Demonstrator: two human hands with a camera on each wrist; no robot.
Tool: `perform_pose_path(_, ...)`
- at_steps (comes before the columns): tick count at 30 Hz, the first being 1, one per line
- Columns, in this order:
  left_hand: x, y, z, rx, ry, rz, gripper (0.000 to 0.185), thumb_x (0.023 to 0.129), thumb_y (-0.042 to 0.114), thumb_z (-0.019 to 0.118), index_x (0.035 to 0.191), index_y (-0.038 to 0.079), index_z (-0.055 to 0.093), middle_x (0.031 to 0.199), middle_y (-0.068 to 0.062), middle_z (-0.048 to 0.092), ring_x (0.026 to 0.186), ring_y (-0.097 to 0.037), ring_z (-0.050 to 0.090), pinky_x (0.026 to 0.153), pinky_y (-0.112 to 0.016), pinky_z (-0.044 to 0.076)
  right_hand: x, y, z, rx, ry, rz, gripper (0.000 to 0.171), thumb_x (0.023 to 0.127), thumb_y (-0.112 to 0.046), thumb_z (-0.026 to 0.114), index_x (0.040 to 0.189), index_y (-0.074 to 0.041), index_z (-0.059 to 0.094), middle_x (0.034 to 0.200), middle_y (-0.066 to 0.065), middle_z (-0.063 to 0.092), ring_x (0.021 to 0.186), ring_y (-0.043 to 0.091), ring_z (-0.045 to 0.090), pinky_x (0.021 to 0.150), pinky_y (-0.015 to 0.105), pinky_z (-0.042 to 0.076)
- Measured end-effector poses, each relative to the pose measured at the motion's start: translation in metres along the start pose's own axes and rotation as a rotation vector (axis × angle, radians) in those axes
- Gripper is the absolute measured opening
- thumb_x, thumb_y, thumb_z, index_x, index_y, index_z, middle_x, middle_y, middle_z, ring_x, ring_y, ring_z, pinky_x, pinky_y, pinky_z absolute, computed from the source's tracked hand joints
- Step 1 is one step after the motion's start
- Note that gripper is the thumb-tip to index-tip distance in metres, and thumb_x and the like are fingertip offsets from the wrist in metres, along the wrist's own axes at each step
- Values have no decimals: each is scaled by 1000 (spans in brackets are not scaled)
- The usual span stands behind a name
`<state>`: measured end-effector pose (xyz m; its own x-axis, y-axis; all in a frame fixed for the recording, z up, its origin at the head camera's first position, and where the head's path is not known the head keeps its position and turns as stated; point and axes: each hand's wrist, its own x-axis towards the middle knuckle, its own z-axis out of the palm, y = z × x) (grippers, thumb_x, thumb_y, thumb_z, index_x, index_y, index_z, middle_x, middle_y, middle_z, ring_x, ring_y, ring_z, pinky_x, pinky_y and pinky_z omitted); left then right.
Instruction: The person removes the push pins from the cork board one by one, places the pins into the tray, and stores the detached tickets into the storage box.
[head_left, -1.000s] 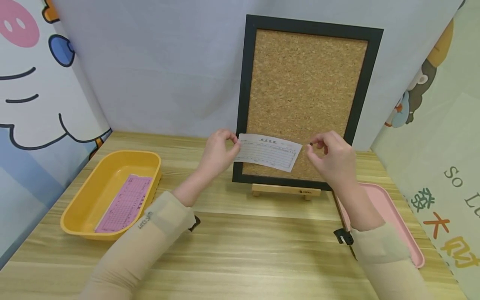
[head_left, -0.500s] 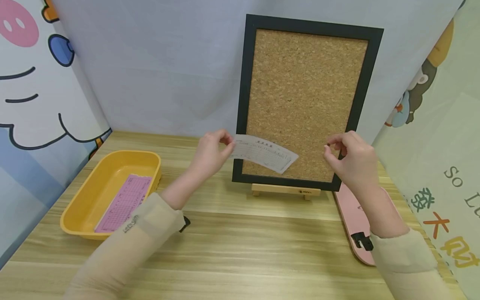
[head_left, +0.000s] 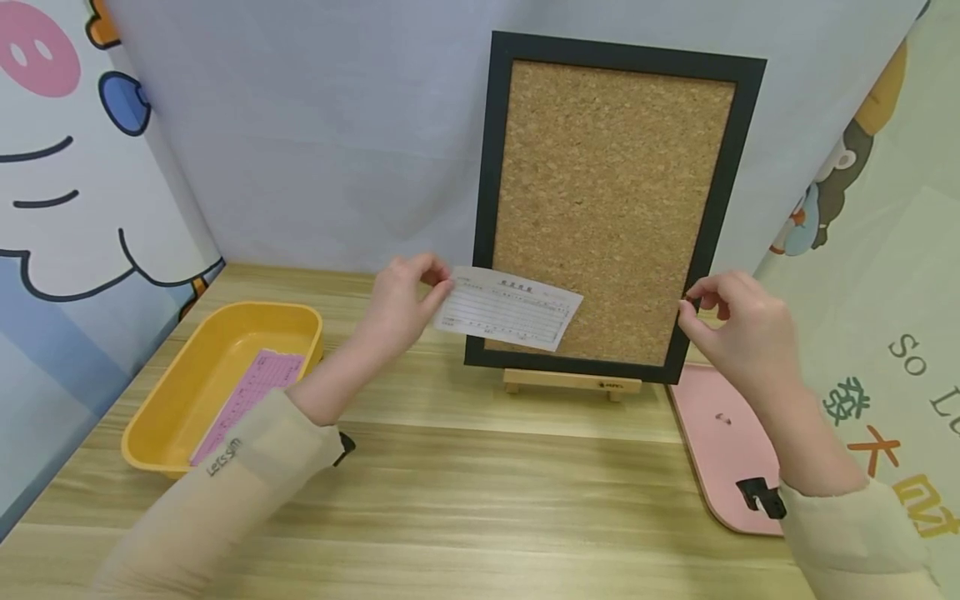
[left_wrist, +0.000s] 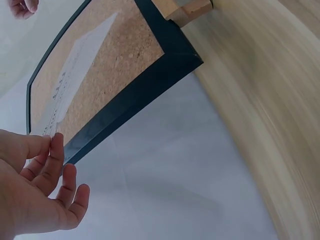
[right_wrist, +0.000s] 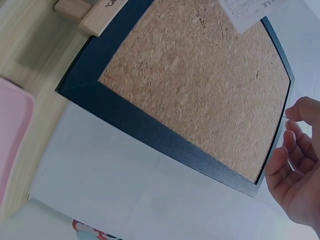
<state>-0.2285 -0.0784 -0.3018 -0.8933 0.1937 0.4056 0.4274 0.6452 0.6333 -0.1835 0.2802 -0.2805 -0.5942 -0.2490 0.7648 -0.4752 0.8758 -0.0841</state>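
Head view, left hand (head_left: 401,304): fingers pinch the white slip (head_left: 508,308) by its left edge, held before the cork board (head_left: 611,200), lower left.
Head view, right hand (head_left: 738,333): fingertips pinch a small dark pin (head_left: 687,302), at the board's right frame.
Left wrist: slip (left_wrist: 75,70) at the fingers (left_wrist: 52,160).
Right wrist: thumb and forefinger pressed together; pin barely visible.
Counter (head_left: 480,492): yellow tray (head_left: 217,379), pink tray (head_left: 723,450).

Centre of my head view: a white printed slip (head_left: 510,319), ruled with fine lines, tilted slightly down to the right, pinched at its left end. It overlaps the lower left corner of the upright black-framed cork board (head_left: 611,200).
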Motion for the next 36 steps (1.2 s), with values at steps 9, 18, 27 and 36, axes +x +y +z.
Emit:
perform_pose_path(9,-2,4,-22,27,9,21,9,91,10,62,93,2,62,88,-11,65,88,-28,53,83,-39,40,-5,12,-10,-12,-15,-44,14,72,1,72,82,-1,63,72,8,57,64,13,44,60,15,31)
perform_pose_path(18,-1,0,-42,30,-15,32,9,92,8,60,94,0,61,88,-13,62,83,-25,53,75,-34,44,-7,20,-16,86,-3,-97,14,70,1,68,82,-1,63,71,7,56,65,5,40,60,13,32)
perform_pose_path(27,1,-8,-67,69,4,60,9,92,8,60,96,0,61,90,-13,62,86,-25,53,77,-37,41,-11,30,-22,72,-4,-99,10,72,-4,65,82,-1,64,70,7,56,66,3,39,62,11,33)
perform_pose_path(36,3,-19,-92,115,-19,76,10,94,9,57,97,0,60,90,-14,61,83,-26,51,75,-38,41,-15,40,-28,49,-21,-81,13,69,-2,68,81,-2,64,70,5,57,67,-1,38,62,12,32)
